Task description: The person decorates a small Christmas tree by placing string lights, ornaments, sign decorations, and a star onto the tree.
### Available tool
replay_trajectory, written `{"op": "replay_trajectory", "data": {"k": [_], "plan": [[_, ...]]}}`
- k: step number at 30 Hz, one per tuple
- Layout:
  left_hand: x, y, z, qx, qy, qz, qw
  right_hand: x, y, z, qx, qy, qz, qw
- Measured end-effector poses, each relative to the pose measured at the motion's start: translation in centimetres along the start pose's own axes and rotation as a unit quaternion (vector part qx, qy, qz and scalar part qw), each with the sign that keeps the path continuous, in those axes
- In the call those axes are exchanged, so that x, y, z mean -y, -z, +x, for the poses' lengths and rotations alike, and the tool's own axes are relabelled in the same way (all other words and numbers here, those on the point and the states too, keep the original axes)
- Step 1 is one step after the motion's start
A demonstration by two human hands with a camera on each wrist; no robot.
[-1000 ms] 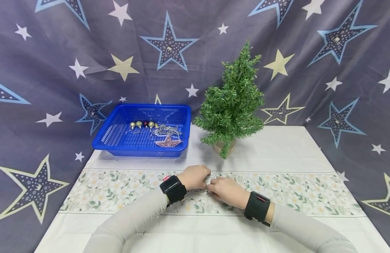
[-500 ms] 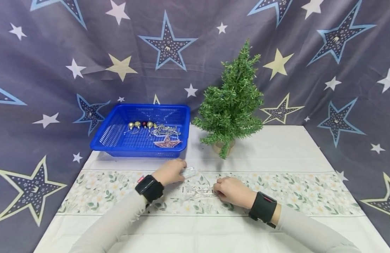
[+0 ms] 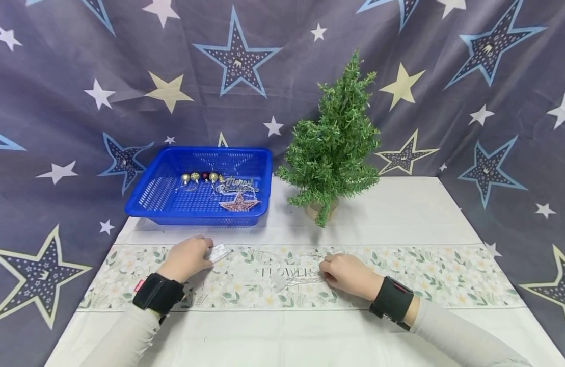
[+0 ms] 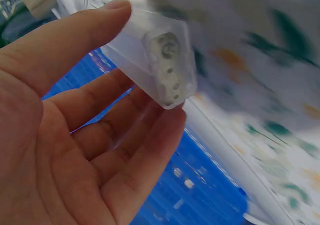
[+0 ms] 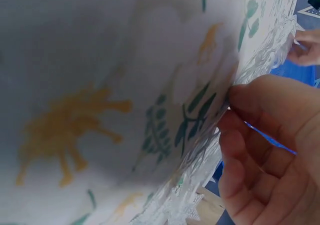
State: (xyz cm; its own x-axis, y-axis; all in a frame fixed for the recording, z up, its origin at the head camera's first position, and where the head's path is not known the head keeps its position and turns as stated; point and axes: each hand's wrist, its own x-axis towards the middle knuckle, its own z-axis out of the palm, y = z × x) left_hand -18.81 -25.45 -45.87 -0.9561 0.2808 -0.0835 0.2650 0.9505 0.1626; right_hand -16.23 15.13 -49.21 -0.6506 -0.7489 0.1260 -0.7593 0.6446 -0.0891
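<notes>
Left hand (image 3: 186,257) holds a translucent plastic box (image 4: 170,65) between thumb and fingers, just above the tabletop (image 3: 273,336), near side of the blue basket (image 3: 197,221). Right hand (image 3: 351,275) pinches a clear wire strand (image 3: 302,281). Strand's bunched part lies left of the right grip, long axis running left-right; right hand nearer. Artificial Christmas tree (image 3: 332,148) upright beyond, also nearer the right hand.

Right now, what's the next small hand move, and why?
I'd probably tease a loop of the strand loose with the right hand, using the left hand to steady the case. The strand lies bunched beside the right hand, which pinches part of it, while the left holds the case apart from that bunch.
</notes>
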Motion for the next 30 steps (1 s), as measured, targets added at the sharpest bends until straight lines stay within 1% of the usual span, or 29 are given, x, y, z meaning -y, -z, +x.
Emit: {"op": "replay_trajectory", "data": {"k": [3, 7, 10, 12, 14, 15, 16, 18, 21, 24, 27, 30], "plan": [[1.0, 0.1, -1.1, -0.002, 0.014, 0.011, 0.9998, 0.0, 0.1, 0.0, 0.0, -0.002, -0.001, 1.0], [1.9, 0.2, -2.4, 0.002, 0.021, 0.003, 0.9998, 0.0, 0.3, 0.0, 0.002, -0.004, -0.004, 1.0], [2.0, 0.3, -2.7, -0.007, 0.018, 0.003, 0.9998, 0.0, 0.3, 0.0, 0.001, -0.003, -0.004, 1.0], [1.5, 0.4, -2.7, -0.028, 0.012, 0.004, 0.9995, 0.1, 0.4, 0.0, 0.001, -0.003, -0.002, 1.0], [0.4, 0.5, -2.2, -0.056, -0.001, -0.003, 0.9984, 0.1, 0.5, 0.0, 0.006, -0.006, 0.003, 1.0], [-0.4, 0.5, -1.8, -0.069, -0.012, -0.012, 0.9975, 0.2, 0.6, 0.1, 0.009, -0.009, 0.009, 1.0], [-1.4, 0.5, -1.4, -0.081, -0.023, -0.022, 0.9962, 0.3, 0.7, 0.3, 0.009, -0.011, 0.015, 1.0], [-3.7, 0.5, -0.2, -0.087, -0.049, -0.046, 0.994, 0.7, 0.9, 0.8, 0.009, -0.015, 0.027, 0.999], [-7.2, 0.0, 2.0, -0.073, -0.094, -0.061, 0.991, 1.6, 1.3, 1.9, 0.007, -0.012, 0.047, 0.999], [-10.0, -1.0, 4.2, -0.048, -0.132, -0.046, 0.9891, 2.3, 1.4, 2.8, 0.017, -0.004, 0.056, 0.998], [-11.6, -2.2, 5.9, -0.027, -0.15, -0.022, 0.9881, 2.7, 1.1, 3.2, 0.032, 0.001, 0.057, 0.998], [-12.4, -3.2, 6.7, -0.018, -0.147, -0.003, 0.989, 2.9, 0.6, 3.1, 0.033, 0.008, 0.045, 0.998]]}}
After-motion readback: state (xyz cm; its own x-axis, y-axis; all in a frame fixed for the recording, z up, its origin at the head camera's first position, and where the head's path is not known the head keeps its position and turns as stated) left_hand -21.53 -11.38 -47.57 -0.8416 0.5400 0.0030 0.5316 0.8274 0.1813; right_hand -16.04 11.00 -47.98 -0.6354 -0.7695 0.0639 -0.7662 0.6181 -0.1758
